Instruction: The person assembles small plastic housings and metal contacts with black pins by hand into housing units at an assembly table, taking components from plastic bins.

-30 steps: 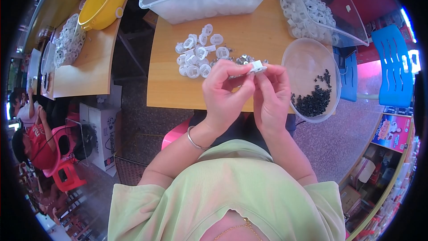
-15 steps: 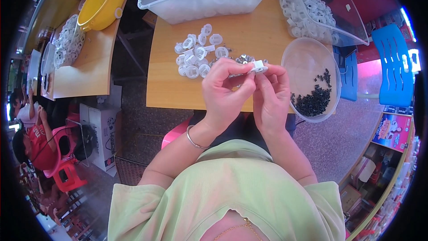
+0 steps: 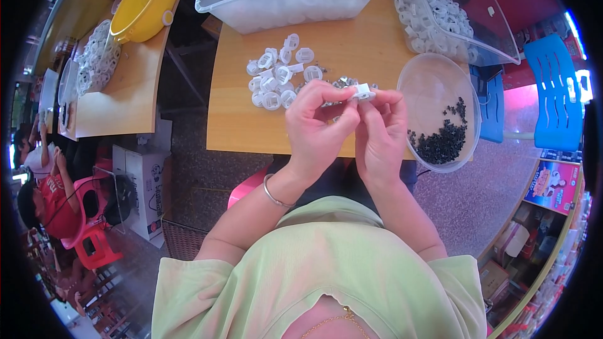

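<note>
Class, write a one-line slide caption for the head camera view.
Both hands, left hand and right hand, pinch a small white plastic part above a wooden table.

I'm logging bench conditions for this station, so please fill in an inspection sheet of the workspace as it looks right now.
Surface: wooden table, partly bare.
Job's things: small white plastic part pinched between both hands; loose white parts in a pile on the table; small metal bits beside the pile.
Clutter: clear bin and clear tray of white parts; round clear bowl with black pieces.
Grippers: left hand and right hand closed on the part.
Cables: nothing seen.
Surroundings: yellow basin, blue chair, pink stools.
</note>
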A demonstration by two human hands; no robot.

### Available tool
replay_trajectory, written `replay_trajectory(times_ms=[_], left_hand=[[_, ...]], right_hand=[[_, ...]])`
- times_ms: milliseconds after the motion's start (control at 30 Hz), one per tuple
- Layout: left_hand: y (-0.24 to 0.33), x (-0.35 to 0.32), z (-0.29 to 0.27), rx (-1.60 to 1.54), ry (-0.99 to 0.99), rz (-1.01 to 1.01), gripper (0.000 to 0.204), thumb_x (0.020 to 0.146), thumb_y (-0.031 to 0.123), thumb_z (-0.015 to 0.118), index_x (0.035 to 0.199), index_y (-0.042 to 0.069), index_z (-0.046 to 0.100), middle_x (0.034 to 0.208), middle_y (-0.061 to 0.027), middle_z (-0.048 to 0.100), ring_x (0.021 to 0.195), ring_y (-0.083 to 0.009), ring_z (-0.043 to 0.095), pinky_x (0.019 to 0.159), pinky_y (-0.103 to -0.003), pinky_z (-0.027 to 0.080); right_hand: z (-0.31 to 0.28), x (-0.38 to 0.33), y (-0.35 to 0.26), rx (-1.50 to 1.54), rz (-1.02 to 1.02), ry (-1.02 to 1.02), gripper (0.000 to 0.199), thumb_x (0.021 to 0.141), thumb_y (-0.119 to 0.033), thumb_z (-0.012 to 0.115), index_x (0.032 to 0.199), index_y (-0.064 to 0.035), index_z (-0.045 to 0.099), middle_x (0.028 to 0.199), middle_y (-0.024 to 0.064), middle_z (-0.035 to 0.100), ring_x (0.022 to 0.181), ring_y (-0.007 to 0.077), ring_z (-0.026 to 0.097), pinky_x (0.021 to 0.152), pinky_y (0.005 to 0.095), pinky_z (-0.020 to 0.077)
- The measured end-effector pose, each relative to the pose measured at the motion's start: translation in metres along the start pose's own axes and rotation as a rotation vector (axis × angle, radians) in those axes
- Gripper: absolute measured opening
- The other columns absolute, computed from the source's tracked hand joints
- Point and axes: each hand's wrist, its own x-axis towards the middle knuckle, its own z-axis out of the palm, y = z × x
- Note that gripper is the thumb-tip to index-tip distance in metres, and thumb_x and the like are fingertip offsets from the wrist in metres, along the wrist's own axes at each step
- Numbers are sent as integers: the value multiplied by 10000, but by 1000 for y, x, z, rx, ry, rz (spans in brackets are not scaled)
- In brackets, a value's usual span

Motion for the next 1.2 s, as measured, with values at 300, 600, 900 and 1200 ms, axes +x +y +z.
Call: replay_trajectory(times_ms=[300,600,900,1200], left_hand=[[5,4,-3,-110,-16,-219,142,788,-62,596,928,-40,612,917,-43,549,842,-97,567,661,-192,491],[5,4,-4,-201,-1,-282,144,797,-45,590,940,-42,602,919,-59,611,835,-89,578,712,-216,479],[6,5,-2,-233,-12,-334,119,798,-30,596,917,-33,601,905,-74,635,821,-94,589,693,-222,487],[6,0,-15,-204,-25,-277,119,790,-7,609,903,25,620,867,-36,621,784,-85,576,699,-233,487]], right_hand=[[-3,-1,-2,-117,93,21,174,882,-9,509,1053,-41,496,1018,66,568,941,129,548,858,283,438],[-3,-3,-8,-150,117,-5,204,881,-2,505,1081,-33,483,1067,78,547,991,136,531,896,282,428],[-5,-6,-9,-151,85,-14,216,872,21,509,1077,-35,469,1043,74,534,983,136,525,900,275,424],[8,-11,-4,-305,81,84,197,851,32,523,1032,-34,484,957,50,538,890,111,524,810,231,428]])
